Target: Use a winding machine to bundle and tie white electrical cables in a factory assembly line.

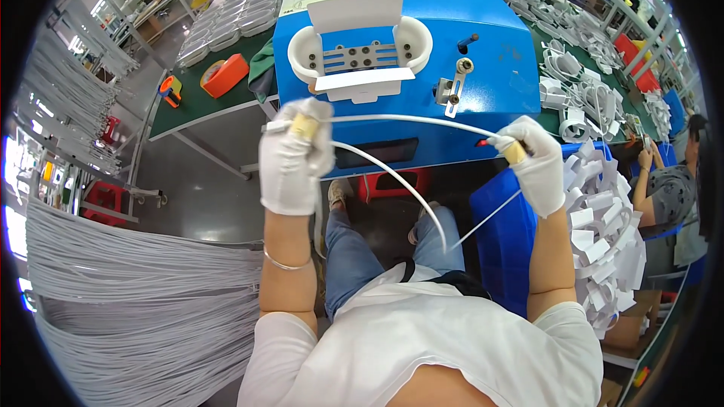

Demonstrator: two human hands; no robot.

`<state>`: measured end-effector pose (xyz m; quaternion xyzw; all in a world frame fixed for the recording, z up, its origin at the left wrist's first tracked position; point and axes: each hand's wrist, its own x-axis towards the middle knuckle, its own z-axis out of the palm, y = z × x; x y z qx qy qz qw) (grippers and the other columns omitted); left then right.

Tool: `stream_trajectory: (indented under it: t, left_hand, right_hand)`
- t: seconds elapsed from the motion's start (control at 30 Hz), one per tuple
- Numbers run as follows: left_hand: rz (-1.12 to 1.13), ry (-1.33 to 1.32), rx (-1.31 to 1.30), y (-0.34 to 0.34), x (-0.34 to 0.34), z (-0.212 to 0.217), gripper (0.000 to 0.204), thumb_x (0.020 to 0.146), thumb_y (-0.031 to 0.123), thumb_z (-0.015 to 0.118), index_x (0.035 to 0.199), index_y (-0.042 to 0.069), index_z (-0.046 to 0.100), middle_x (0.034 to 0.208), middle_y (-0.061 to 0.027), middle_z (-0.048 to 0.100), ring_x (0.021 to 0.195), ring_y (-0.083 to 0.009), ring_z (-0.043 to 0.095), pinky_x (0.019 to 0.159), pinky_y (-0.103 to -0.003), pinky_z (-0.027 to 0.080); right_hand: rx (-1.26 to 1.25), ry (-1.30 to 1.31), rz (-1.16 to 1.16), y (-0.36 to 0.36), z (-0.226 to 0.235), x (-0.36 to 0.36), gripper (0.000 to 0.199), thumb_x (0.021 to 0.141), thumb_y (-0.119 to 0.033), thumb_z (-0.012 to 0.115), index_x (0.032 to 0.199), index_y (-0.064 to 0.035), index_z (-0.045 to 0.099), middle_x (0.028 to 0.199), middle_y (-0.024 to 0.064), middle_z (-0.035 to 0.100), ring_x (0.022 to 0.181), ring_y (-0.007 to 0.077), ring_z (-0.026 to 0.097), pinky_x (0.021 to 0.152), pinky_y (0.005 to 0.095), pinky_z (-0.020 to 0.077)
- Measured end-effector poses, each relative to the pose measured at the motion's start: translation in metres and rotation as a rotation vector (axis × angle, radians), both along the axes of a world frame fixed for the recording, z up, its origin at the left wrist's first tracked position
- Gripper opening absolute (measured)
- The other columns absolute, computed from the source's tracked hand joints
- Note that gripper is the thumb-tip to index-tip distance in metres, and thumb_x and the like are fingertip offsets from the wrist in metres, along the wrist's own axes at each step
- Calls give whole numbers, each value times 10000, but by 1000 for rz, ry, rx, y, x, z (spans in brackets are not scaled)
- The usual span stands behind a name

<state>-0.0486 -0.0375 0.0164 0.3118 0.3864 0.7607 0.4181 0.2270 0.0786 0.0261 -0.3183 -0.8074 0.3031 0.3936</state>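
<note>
My left hand [294, 162], in a white glove with yellowish tape on the fingers, is closed round a white cable [411, 119]. The other end of that stretch is pinched in my gloved right hand [537, 166]. A loop of the cable hangs below, over my lap. Just beyond the hands is a blue machine [490, 38]. On its top sits a holder with two white rounded ends [302, 56] and a metal bar between them. A white paper sleeve [354, 13] lies unfolded across this holder. Right of it stands a small slotted metal bracket [455, 89].
Long white cables [143, 279] hang in bundles at my left. A blue bin [498, 241] and a heap of paper-wrapped cable coils [603, 234] are at my right. An orange tape roll [225, 75] and clear trays [234, 15] occupy the green table. Other people work at right.
</note>
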Motion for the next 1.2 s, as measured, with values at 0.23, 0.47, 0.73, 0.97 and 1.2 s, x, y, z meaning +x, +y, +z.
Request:
stream_trajectory:
  t: [0.23, 0.47, 0.73, 0.97, 1.2]
  left_hand:
    - [198, 187, -34, 8, -25, 22, 183, 894, 190, 629, 925, 15, 585, 633, -5, 555, 415, -10, 363, 377, -160, 236]
    - [356, 268, -76, 25, -26, 24, 194, 870, 171, 664, 941, 8, 587, 720, -41, 617, 520, -39, 501, 428, -154, 325]
    - [549, 629, -63, 28, -19, 9, 198, 852, 152, 687, 886, 6, 556, 724, -24, 589, 616, -54, 538, 565, -186, 431]
    - [531, 648, 1, 30, -19, 6, 228, 869, 127, 660, 1033, -8, 576, 775, -31, 608, 659, -52, 543, 583, -183, 438]
    - [618, 665, 52, -23, -38, 13, 394, 864, -31, 527, 1258, -15, 524, 1060, -71, 586, 780, -53, 521, 600, -136, 413]
  right_hand:
    - [82, 118, -26, 10, 8, -5, 44, 837, -29, 635, 832, 12, 619, 792, 36, 550, 729, 95, 501, 676, 210, 401]
    - [159, 103, -7, 24, 12, -5, 39, 833, -34, 640, 836, 1, 625, 797, 34, 561, 744, 96, 508, 689, 209, 405]
    - [48, 53, -46, 57, 25, 2, 88, 848, -101, 651, 831, -15, 647, 778, 10, 596, 773, 72, 534, 697, 201, 420]
    - [104, -92, -171, 123, 46, 7, 161, 836, -174, 668, 867, -16, 674, 796, 0, 622, 761, 65, 537, 689, 205, 428]
    - [68, -63, -183, 131, 38, 9, 145, 830, -184, 684, 862, -44, 692, 735, -23, 597, 694, 50, 488, 628, 206, 398]
